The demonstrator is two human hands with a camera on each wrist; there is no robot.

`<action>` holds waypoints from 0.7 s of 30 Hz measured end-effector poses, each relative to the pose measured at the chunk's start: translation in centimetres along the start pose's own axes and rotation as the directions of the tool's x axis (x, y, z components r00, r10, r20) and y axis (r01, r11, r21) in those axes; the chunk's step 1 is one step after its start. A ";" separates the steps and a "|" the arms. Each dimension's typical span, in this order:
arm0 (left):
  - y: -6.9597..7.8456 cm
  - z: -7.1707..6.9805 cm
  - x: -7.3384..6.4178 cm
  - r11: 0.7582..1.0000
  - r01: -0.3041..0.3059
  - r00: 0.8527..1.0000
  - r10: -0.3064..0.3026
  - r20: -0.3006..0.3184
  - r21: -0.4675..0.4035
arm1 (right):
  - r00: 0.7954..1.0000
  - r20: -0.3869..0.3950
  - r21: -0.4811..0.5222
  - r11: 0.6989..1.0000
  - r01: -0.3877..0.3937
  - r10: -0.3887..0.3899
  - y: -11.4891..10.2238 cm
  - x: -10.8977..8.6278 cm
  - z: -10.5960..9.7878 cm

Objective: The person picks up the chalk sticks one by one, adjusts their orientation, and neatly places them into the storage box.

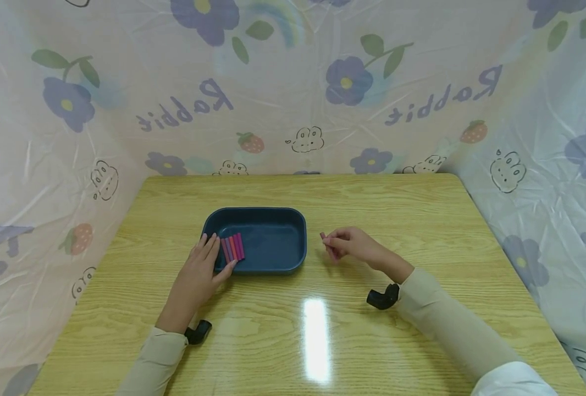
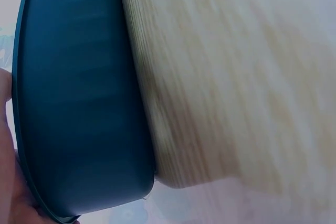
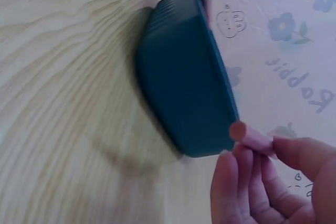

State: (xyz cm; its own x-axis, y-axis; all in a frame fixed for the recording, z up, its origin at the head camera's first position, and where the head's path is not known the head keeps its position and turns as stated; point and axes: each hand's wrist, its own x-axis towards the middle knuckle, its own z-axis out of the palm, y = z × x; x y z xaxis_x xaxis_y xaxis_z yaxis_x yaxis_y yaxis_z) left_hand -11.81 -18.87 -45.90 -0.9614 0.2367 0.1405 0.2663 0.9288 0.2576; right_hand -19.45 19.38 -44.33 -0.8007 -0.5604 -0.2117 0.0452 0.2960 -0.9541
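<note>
A dark blue rectangular tray (image 1: 278,269) stands on the table. Along its left end lies a row of several pink, red and purple chalk sticks (image 1: 233,248). My left hand (image 1: 201,269) rests at that left end, fingers stretched beside the row and thumb across the near rim by the sticks' lower ends. To the right of the tray, my right hand (image 1: 349,245) pinches one stick of pink chalk (image 3: 254,139) between thumb and fingertips, above the table. Its round flat end faces the camera in the right wrist view. Only the left hand's edge shows in the left wrist view.
The wooden table (image 1: 258,330) reflects a bright light strip in front of the tray. Printed curtains (image 1: 283,99) hang behind and at both sides. Black wrist-worn pieces (image 1: 383,297) sit under both sleeves.
</note>
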 end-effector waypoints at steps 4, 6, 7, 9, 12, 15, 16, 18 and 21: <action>0.0 0.0 0.0 1.000 -0.001 1.000 0.001 -0.001 -0.006 | 0.999 -0.027 0.117 0.993 -0.032 0.036 -0.8 0.1 -0.4; 0.0 0.0 0.0 1.000 -0.001 1.000 0.001 0.001 -0.004 | 0.998 -0.040 0.163 0.986 -0.034 0.041 -1.2 0.3 -0.6; 0.0 0.0 0.0 1.000 -0.001 1.000 0.001 0.004 -0.003 | 0.998 -0.047 0.183 0.983 -0.033 0.043 -1.3 0.4 -0.6; 0.0 0.0 0.0 1.000 -0.001 1.000 0.001 0.005 -0.002 | 0.998 -0.055 0.210 0.977 -0.024 0.036 -1.6 0.6 -0.6; 0.0 0.0 0.0 1.000 -0.002 1.000 0.002 0.002 -0.005 | 0.998 -0.053 0.218 0.976 -0.008 0.020 -2.1 0.9 -0.4; 0.0 0.0 0.0 1.000 -0.006 1.000 0.006 -0.006 -0.006 | 0.999 -0.052 0.227 0.974 -0.004 0.017 -2.6 1.3 0.1; 0.0 0.0 0.0 1.000 -0.007 1.000 0.006 -0.008 -0.006 | 0.998 -0.053 0.230 0.973 -0.008 0.021 -2.7 1.4 0.3; 0.0 0.0 0.0 1.000 -0.009 1.000 0.009 -0.014 -0.003 | 0.998 -0.053 0.242 0.970 -0.014 0.028 -3.0 1.8 0.7; 0.0 0.0 0.0 1.000 -0.008 1.000 0.008 -0.017 -0.008 | 0.998 -0.054 0.248 0.969 -0.020 0.035 -3.3 2.3 1.3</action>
State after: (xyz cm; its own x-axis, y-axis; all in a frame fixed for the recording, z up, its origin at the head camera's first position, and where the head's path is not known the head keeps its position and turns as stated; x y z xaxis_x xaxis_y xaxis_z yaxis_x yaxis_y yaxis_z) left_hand -11.83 -18.87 -45.94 -0.9578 0.2393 0.1592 0.2749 0.9245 0.2639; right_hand -20.68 16.11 -41.90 -0.8300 -0.5068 -0.2329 0.2080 0.1061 -0.9723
